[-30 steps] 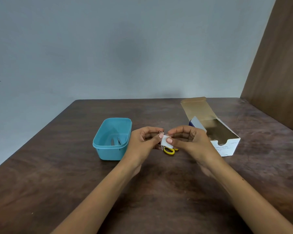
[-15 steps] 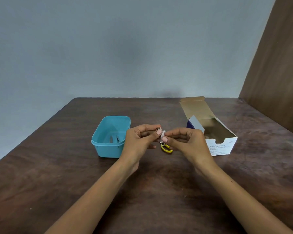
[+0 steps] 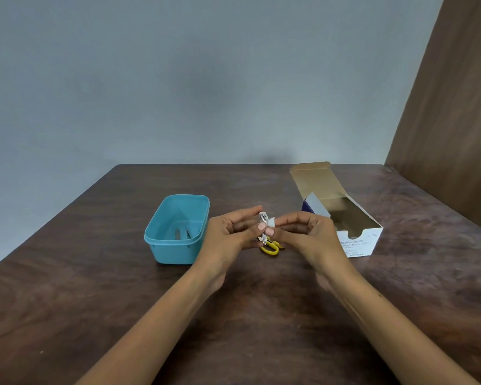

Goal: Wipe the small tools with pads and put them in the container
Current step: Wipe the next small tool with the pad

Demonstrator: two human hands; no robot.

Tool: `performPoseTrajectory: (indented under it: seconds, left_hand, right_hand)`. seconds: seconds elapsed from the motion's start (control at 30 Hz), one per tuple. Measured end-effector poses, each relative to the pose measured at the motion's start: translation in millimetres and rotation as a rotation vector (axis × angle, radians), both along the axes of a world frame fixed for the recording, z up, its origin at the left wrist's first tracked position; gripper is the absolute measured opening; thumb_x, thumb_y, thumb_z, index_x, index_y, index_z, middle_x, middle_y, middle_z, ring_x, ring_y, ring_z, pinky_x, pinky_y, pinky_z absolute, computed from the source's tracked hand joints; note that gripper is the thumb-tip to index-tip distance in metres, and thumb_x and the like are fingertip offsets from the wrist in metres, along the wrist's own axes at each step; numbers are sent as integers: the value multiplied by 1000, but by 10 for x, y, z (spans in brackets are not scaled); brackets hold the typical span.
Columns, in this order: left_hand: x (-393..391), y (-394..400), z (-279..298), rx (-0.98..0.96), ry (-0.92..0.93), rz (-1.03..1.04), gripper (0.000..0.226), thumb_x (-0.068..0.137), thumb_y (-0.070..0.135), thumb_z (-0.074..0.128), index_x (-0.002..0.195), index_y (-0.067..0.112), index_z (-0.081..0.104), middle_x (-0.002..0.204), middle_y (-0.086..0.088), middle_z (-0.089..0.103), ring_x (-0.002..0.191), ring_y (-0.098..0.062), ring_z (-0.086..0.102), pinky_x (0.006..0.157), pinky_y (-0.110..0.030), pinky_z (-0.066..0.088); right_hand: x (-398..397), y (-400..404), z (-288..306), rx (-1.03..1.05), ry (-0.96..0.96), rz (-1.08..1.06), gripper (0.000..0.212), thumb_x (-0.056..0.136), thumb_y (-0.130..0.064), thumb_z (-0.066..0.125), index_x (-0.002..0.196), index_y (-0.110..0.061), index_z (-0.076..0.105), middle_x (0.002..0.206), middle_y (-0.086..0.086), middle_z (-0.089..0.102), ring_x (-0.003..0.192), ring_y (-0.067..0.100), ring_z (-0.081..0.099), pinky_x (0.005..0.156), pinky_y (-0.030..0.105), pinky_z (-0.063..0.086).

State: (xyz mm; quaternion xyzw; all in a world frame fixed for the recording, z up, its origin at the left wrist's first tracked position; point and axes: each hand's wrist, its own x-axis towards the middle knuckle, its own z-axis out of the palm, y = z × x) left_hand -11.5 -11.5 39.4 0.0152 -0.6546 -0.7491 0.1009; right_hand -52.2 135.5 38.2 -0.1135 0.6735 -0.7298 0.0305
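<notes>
My left hand [image 3: 228, 234] pinches a small metal nail clipper [image 3: 263, 226], held upright above the table's middle. My right hand [image 3: 306, 234] pinches a small white pad [image 3: 271, 222] against the clipper's upper part. Below both hands, yellow-handled scissors [image 3: 271, 249] lie on the table, partly hidden by my fingers. A teal plastic container [image 3: 178, 230] stands to the left of my left hand, with a dark tool lying on its bottom.
An open white cardboard box of alcohol swabs [image 3: 356, 240] lies to the right of my right hand, flap raised. The brown wooden table [image 3: 95, 301] ends at a grey wall behind. A wooden panel [image 3: 456, 120] rises at the right.
The pad has slid up along the clipper, from near its middle to its upper part. Both hands stay together over the scissors.
</notes>
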Motion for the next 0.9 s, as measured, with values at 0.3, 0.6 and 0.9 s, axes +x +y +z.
performPoseTrajectory:
  seconds: [0.3, 0.6, 0.9]
  left_hand:
    - [-1, 43, -42, -52, -13, -7, 20, 80, 3, 69, 100, 6, 72, 84, -11, 76, 76, -18, 73, 65, -23, 59]
    - [-7, 7, -12, -154, 89, 125, 15, 82, -1, 67, 94, 5, 73, 69, -3, 74, 62, -8, 68, 60, -19, 57]
    - [15, 42, -14, -358, 150, 95, 26, 80, 1, 70, 79, 27, 73, 64, 2, 73, 63, -12, 70, 61, -24, 59]
  right_hand:
    - [-20, -24, 6, -61, 62, -88, 9, 72, -6, 78, 78, -10, 73, 76, 6, 75, 72, 15, 70, 65, 23, 57]
    - [11, -32, -11, 365, 509, -80, 12, 77, -13, 75, 89, -13, 77, 83, -3, 75, 77, 5, 70, 71, 16, 54]
    - [-56, -7, -23, 57, 204, -67, 21, 64, -7, 84, 81, -3, 73, 77, 9, 75, 73, 16, 72, 68, 24, 56]
